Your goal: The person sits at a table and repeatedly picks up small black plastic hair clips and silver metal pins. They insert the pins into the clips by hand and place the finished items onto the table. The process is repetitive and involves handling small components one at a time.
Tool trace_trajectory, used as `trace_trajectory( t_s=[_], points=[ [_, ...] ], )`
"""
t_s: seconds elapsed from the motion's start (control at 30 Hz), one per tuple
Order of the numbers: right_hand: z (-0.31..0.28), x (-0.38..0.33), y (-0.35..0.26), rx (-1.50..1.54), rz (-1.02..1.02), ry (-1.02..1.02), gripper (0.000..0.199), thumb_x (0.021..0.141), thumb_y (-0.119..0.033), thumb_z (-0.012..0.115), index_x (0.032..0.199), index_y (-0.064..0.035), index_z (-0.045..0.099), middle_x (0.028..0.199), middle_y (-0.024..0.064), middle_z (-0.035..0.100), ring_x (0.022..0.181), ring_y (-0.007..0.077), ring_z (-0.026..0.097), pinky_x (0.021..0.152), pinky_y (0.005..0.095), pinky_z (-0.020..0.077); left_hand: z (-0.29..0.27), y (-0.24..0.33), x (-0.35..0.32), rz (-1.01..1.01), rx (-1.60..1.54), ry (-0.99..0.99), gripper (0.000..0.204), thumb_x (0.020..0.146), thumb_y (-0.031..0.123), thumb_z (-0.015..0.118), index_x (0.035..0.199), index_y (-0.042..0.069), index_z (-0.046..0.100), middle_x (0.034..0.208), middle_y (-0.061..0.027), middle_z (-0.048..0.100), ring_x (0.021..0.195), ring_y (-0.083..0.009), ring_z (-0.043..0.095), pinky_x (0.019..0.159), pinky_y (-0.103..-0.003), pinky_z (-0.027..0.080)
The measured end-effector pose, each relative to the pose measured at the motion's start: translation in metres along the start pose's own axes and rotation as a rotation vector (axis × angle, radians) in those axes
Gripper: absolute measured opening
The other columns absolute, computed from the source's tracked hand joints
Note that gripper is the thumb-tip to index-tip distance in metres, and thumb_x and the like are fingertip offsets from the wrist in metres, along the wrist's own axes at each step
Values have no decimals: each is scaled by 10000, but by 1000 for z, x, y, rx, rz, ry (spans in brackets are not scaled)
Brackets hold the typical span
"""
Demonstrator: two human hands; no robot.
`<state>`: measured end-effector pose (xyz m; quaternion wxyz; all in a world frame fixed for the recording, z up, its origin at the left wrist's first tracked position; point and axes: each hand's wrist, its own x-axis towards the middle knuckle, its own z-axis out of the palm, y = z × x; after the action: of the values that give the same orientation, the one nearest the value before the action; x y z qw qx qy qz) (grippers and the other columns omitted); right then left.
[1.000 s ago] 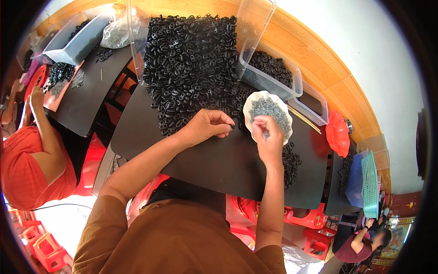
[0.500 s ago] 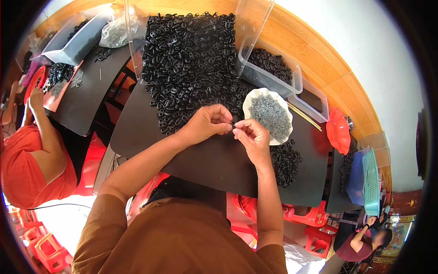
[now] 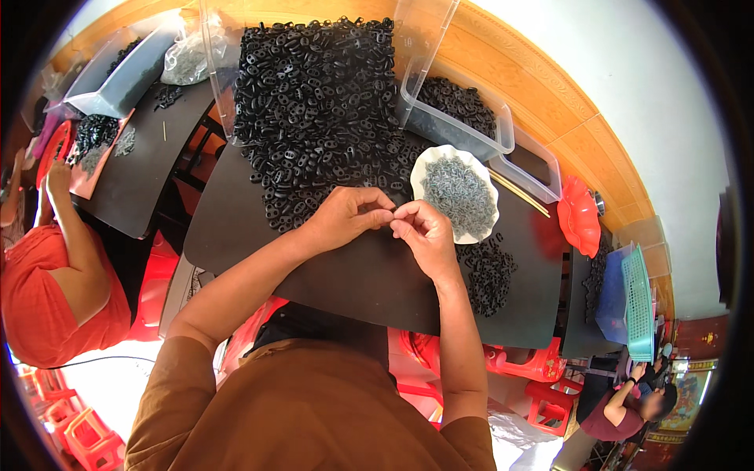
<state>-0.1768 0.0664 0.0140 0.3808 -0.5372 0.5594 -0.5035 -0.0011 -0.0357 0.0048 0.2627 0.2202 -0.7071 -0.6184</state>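
Reaching over the dark table (image 3: 353, 282) with both arms, bringing left hand (image 3: 338, 221) and right hand (image 3: 428, 235) together just in front of the big heap of black pieces (image 3: 322, 110). On the left, pinching thumb and forefinger almost closed around a small black piece (image 3: 393, 213), barely showing among the fingertips. On the right, holding thumb and forefinger only narrowly apart at the same spot, touching or all but touching the left fingertips. Cannot tell whether anything sits in the right-hand pinch: too small and too covered.

Close beside the right hand, can see a wavy-edged white bowl (image 3: 419, 179) filled with grey bits (image 3: 457, 192), and nearer the table's front edge, a smaller pile of black pieces (image 3: 491, 275). Behind the bowl, can make out a clear plastic bin (image 3: 444, 125), also holding black pieces.

A second ago, working over the grey bits with the right hand, apart from the left. Half a second ago, already meeting the left fingertips, with the black piece showing more plainly than now. Keeping the left hand in much the same pinch throughout, well clear of the bowl.
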Motion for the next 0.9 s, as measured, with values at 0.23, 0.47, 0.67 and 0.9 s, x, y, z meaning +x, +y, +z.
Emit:
trace_trajectory(
  t_s=[0.23,0.47,0.67,0.9],
  points=[
    [-4,0,-5,106,1,121,168,895,-6,711,1059,-25,674,880,31,698,742,79,629,667,234,514,0,-1,-2,-52,6,0,125,939,104,670,988,-8,692,821,-22,692,753,-62,640,706,-236,533],
    [-3,-1,-4,-56,1,95,61,886,-22,733,944,-17,714,835,6,696,720,67,624,656,221,514,1,4,-3,-82,1,33,113,936,94,672,983,-8,688,845,-20,701,762,-62,647,696,-231,542],
    [-3,-2,-5,27,55,142,70,894,-24,726,962,-22,712,842,22,714,739,93,673,640,232,523,4,-3,0,-136,-246,-2,94,943,80,675,989,-1,681,880,-17,694,812,-66,651,733,-227,555],
    [-6,1,-3,43,-21,172,51,894,-18,720,942,-30,708,844,15,705,754,84,658,638,222,497,1,-10,1,-124,-178,-17,85,913,65,700,967,1,686,872,-6,688,799,-59,637,725,-223,538]
  ],
)
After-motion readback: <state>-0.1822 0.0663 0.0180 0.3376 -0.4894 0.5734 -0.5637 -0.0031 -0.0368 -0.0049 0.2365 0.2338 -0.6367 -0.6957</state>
